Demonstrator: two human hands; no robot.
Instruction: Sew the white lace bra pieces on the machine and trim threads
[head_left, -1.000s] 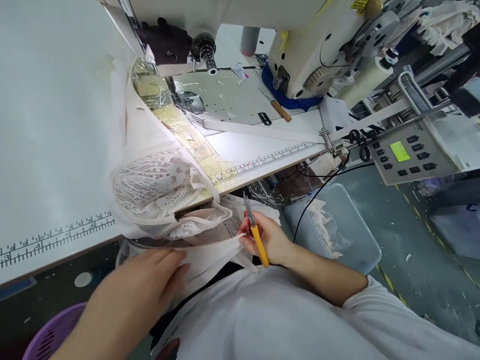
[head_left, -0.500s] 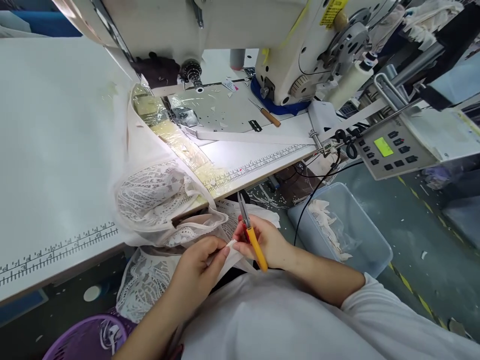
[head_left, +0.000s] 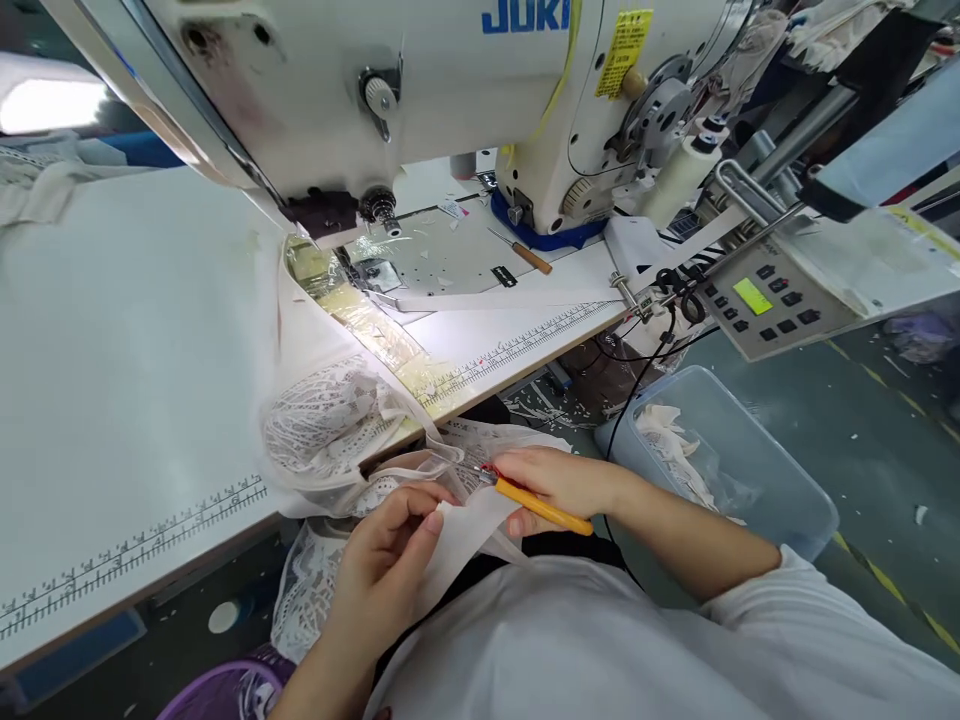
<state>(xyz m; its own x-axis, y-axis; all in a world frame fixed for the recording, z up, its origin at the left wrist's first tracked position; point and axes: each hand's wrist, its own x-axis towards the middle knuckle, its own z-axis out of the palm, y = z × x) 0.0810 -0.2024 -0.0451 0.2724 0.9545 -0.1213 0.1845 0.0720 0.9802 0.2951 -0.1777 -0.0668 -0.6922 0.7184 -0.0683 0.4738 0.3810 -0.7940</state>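
My left hand [head_left: 394, 555] pinches the edge of a white fabric strip [head_left: 463, 540] in front of the table edge. My right hand [head_left: 559, 485] is closed around small scissors with orange handles [head_left: 544, 507], the blades pointing left toward the strip and a lace edge. Whether the blades touch the cloth I cannot tell. A white lace bra [head_left: 322, 410] lies partly on the table under the sewing machine [head_left: 450, 90], and more lace [head_left: 307, 590] hangs below the edge beside my left wrist.
A screwdriver-like tool with a wooden handle [head_left: 531, 258] lies on the machine bed. To the right are a control panel [head_left: 765, 300] and a clear plastic bin [head_left: 795, 500] with fabric scraps. A purple basket [head_left: 217, 690] stands at lower left. Printed rulers run along the table edge.
The scissors have swung from pointing upward to pointing left, and my right hand has turned palm down. More of the white strip shows between my hands. The camera view has shifted.
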